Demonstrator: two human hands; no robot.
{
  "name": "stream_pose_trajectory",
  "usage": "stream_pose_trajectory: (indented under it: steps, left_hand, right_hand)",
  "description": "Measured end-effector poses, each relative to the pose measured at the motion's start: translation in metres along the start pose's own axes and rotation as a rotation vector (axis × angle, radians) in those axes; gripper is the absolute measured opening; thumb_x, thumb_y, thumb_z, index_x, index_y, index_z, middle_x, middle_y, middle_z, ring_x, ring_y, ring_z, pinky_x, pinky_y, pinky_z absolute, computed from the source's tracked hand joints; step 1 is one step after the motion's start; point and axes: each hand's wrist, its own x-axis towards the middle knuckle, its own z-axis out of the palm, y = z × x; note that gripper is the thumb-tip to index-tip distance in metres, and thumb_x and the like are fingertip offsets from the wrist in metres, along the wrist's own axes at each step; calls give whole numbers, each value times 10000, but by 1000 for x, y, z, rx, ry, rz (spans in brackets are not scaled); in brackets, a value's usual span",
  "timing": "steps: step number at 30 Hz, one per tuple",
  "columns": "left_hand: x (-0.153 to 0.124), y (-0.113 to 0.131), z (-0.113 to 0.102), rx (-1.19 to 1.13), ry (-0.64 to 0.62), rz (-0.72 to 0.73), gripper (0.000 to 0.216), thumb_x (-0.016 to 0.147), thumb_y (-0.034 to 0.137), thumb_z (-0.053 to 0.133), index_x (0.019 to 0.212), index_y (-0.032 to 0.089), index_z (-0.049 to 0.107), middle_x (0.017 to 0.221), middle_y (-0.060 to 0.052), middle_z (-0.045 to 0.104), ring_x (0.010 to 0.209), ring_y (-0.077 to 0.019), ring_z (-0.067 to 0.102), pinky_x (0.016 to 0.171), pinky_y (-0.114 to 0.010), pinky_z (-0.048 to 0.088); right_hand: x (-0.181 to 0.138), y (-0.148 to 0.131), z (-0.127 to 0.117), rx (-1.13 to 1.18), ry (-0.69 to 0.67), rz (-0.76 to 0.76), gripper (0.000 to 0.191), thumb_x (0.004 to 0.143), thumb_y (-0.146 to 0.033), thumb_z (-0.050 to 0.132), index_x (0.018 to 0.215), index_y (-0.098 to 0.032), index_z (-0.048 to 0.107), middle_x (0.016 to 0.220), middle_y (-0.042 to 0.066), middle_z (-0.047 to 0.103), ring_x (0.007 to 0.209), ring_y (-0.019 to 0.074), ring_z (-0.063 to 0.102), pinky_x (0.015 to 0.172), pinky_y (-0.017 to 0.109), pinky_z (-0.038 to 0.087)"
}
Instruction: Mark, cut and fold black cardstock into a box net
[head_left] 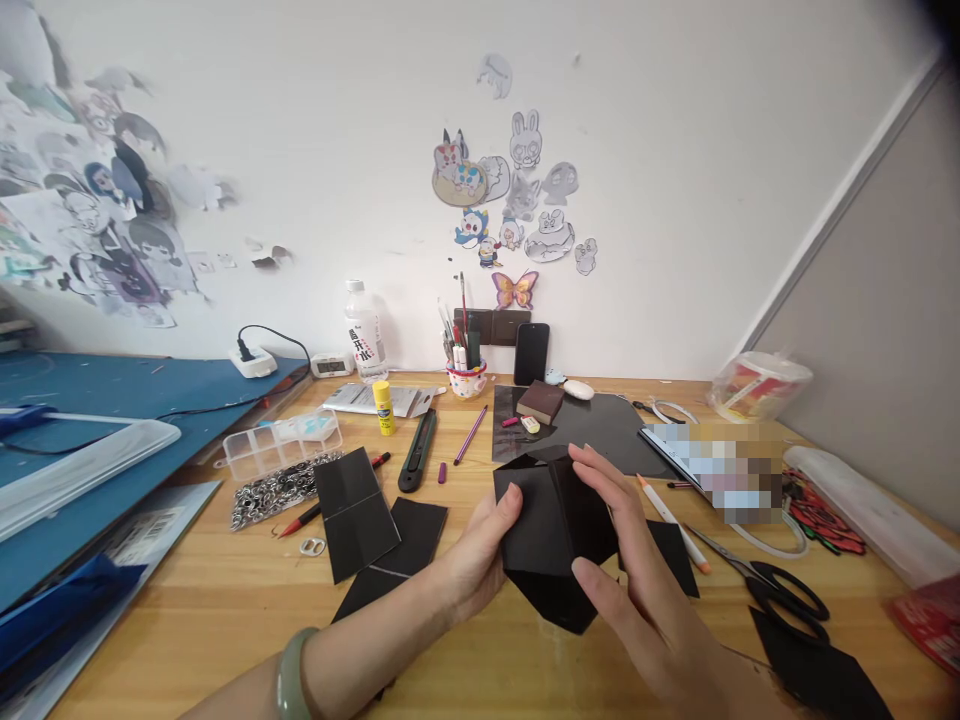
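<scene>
A folded black paper box [538,520] with angled flaps is held above the wooden table between both hands. My left hand [481,550] grips its left side, the thumb lying on the front face and the other fingers hidden behind. On the right side, my right hand [637,560] holds it with the fingers along the upper side face and the thumb at the lower front edge. Black paper pieces lie around: a creased sheet [357,515] and another piece [412,532] to the left, one more [673,555] behind my right hand.
Scissors [780,590] lie at right near a black paper scrap [817,665] and an orange marker [679,530]. A green cutter knife [418,450], a yellow glue stick [384,408] and a bag of metal rings [277,488] lie left. A phone [532,353] leans on the wall.
</scene>
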Motion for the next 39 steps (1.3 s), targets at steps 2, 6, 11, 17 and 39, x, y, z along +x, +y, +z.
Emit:
stream_pose_trajectory:
  steps: [2,6,11,17,39]
  left_hand:
    - [0,2,1,-10,-12,-14,484,727,435,638,1122,164,574,1210,-104,571,1207,-274,419,1009,-351,319]
    - [-1,5,1,-29,-21,-30,573,702,464,645,1184,176,526,1232,-112,552,1229,-271,392,1034,-358,274]
    - [-3,7,0,-34,-42,-148,642,741,561,534,1243,166,463,1165,-146,590,1166,-291,465,1022,-426,261]
    - [-4,11,3,-21,-68,-262,699,753,637,429,1162,80,529,1108,-195,612,1106,-311,516,994,-448,292]
    - [-2,21,11,-87,95,-384,520,840,524,405,1050,103,627,962,-102,693,998,-229,599,934,-306,376]
  right_hand:
    - [0,0,-2,-12,19,-12,526,873,-280,400,1347,-255,174,1441,46,161,1325,256,114,1078,477,165]
    - [1,1,-5,-68,63,-98,541,847,-238,426,1338,-219,199,1416,71,197,1313,269,134,1072,469,179]
    - [2,0,-2,-120,127,-180,636,786,-220,521,1333,-195,199,1361,96,252,1295,289,162,1068,452,192]
    - [1,-1,-1,-109,179,-218,629,745,-260,617,1281,-221,290,1251,92,326,1236,281,261,1041,408,252]
    - [8,-9,-21,61,129,88,49,833,-250,516,814,-262,560,823,10,519,851,195,492,749,341,391]
